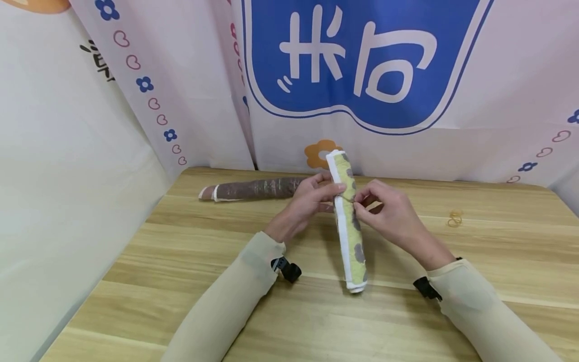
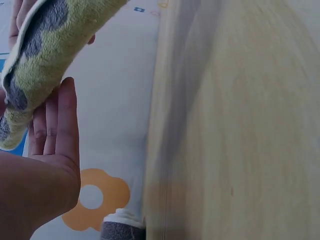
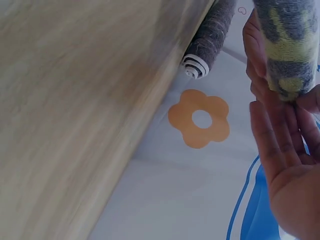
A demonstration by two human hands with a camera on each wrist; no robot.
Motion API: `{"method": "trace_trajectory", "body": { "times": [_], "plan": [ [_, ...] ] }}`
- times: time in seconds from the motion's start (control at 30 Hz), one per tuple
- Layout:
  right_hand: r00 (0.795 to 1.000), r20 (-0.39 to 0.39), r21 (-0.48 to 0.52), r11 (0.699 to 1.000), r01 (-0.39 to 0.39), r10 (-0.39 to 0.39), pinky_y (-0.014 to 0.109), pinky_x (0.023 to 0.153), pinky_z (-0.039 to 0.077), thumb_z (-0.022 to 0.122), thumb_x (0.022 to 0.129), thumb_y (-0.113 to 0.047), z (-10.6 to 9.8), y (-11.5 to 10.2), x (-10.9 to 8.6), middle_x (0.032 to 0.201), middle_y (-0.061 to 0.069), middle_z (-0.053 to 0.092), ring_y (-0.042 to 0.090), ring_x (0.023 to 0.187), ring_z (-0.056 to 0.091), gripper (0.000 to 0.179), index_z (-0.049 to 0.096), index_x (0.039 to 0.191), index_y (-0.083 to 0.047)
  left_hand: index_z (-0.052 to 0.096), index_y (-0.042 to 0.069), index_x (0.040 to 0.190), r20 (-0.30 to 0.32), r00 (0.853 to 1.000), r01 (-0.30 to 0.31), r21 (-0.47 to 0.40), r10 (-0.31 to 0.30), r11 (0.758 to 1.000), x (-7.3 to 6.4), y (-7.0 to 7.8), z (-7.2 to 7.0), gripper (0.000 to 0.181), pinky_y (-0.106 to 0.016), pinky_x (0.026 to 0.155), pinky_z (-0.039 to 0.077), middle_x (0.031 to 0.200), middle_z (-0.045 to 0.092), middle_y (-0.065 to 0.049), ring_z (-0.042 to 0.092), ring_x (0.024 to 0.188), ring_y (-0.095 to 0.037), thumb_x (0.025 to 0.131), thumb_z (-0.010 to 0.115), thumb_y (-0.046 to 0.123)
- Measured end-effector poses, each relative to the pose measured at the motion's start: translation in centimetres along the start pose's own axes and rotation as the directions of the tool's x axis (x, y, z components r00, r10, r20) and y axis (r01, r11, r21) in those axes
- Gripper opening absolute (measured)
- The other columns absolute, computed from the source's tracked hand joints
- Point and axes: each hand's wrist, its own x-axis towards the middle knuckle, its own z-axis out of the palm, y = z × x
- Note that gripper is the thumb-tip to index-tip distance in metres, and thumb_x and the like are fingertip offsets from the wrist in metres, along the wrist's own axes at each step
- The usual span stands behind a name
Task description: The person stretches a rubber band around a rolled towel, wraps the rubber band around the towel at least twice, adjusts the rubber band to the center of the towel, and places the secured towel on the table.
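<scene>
Yellow-and-grey roll (image 1: pixel 349 226): is being held at the scene's centre, seemingly lifted off the bench (image 1: pixel 398 317), with its long axis running from near twelve o'clock to near six; both ends are being left free, probably so that its waist can be reached from either side.
Left hand (image 1: pixel 309 201): is being placed towards ten o'clock of the roll's middle; the roll is being clamped between thumb and fingers, the thumb lying in front and the fingers behind, presumably so that the layers are being stopped from loosening.
Right hand (image 1: pixel 389 208): is reaching in from between two and three o'clock; thumb and fingers are being brought together at the tips beside the roll, with the thin band (image 1: pixel 346 198) seemingly being pinched there, a fine grip suiting so slender a strand.
Band's path: is crossing the roll's front just beside the left thumb; whether the far side is being encircled cannot be told.
Brown roll (image 1: pixel 255 189): is lying between nine and ten o'clock, near the bench's back edge, partly being hidden by the left hand; room is probably being spared by that placing.
Loose bands (image 1: pixel 454 219): are lying at three o'clock, well apart from the right hand, perhaps being placed there for easy reach.
</scene>
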Motion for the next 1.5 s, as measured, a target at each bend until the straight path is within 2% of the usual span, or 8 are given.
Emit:
{"method": "trace_trajectory", "body": {
  "times": [0.13,0.33,0.57,0.77,1.03,1.2,1.37,1.5],
  "plan": [
    [0.998,-0.026,0.001,0.998,0.064,-0.064,0.026,0.063,0.061,0.079,0.087,0.012,0.2,0.1,0.0,0.094,0.003,0.069,0.017,0.079,0.072,0.021,0.072,0.099,-0.004,0.060,-0.001,0.140,0.003,1.000,-0.015,-0.007,0.015,1.000,0.1,-0.1,0.0,0.044,-0.029,0.075,0.061,0.115,0.074,-0.012,0.072,0.088,-0.017,0.102,0.073,0.016],
    [0.979,-0.038,-0.081,0.977,0.199,-0.202,0.025,0.062,0.061,0.083,0.083,0.013,0.4,0.2,0.2,0.094,0.003,0.070,0.014,0.075,0.071,0.023,0.075,0.096,-0.004,0.068,0.001,0.122,-0.050,0.999,-0.016,0.015,0.016,1.000,0.0,-0.1,0.2,0.029,-0.028,0.070,0.060,0.104,0.074,-0.008,0.071,0.083,-0.016,0.098,0.077,0.014],
    [0.988,-0.075,-0.110,0.986,0.126,-0.135,0.035,0.062,0.062,0.084,0.088,0.003,0.4,-0.7,0.2,0.095,0.007,0.065,0.017,0.076,0.069,0.020,0.067,0.098,-0.002,0.071,0.005,0.109,-0.122,0.992,-0.010,0.120,0.025,0.993,-0.8,0.9,1.0,0.027,-0.036,0.067,0.064,0.097,0.072,-0.009,0.071,0.079,-0.019,0.092,0.085,0.020],
    [0.991,-0.093,-0.085,0.993,0.087,-0.095,0.021,0.065,0.059,0.089,0.085,0.001,0.4,-1.2,0.2,0.096,0.007,0.064,0.017,0.080,0.069,0.028,0.065,0.100,-0.001,0.070,0.005,0.109,-0.123,0.992,0.007,0.136,0.010,0.991,-1.2,1.4,1.5,0.032,-0.040,0.068,0.064,0.097,0.074,-0.011,0.073,0.075,-0.020,0.094,0.084,0.030],
    [0.961,-0.062,-0.054,0.962,0.266,-0.269,0.023,0.070,0.059,0.084,0.082,0.013,0.3,-0.7,0.4,0.100,0.007,0.065,0.015,0.080,0.067,0.032,0.074,0.107,-0.002,0.069,0.004,0.102,-0.146,0.989,0.007,0.182,0.020,0.983,-1.3,1.4,1.7,0.033,-0.041,0.069,0.065,0.096,0.075,-0.013,0.075,0.074,-0.022,0.094,0.084,0.032],
    [0.949,-0.072,-0.042,0.951,0.305,-0.307,0.020,0.072,0.058,0.079,0.083,0.015,0.3,-0.5,0.3,0.096,0.005,0.066,0.014,0.079,0.068,0.026,0.075,0.101,-0.004,0.068,0.006,0.099,-0.141,0.989,-0.003,0.216,0.034,0.976,-1.4,1.5,1.7,0.033,-0.040,0.069,0.064,0.095,0.075,-0.011,0.076,0.075,-0.023,0.092,0.085,0.033],
    [0.958,-0.076,-0.035,0.961,0.273,-0.275,0.019,0.073,0.058,0.070,0.086,0.012,0.2,0.0,0.1,0.093,0.002,0.066,0.014,0.082,0.068,0.018,0.071,0.096,-0.004,0.069,0.006,0.099,-0.148,0.988,-0.016,0.219,0.050,0.976,-1.3,1.5,1.6,0.032,-0.037,0.067,0.063,0.094,0.075,-0.011,0.074,0.073,-0.021,0.092,0.085,0.032],
    [0.978,-0.057,-0.146,0.971,0.190,-0.200,0.032,0.070,0.060,0.066,0.087,0.007,-0.1,0.2,0.0,0.090,0.003,0.065,0.018,0.080,0.067,0.013,0.069,0.092,-0.004,0.069,0.005,0.098,-0.165,0.984,-0.027,0.219,0.065,0.975,-1.4,1.5,1.7,0.032,-0.036,0.063,0.062,0.092,0.074,-0.010,0.072,0.072,-0.020,0.092,0.086,0.031]
  ]
}}
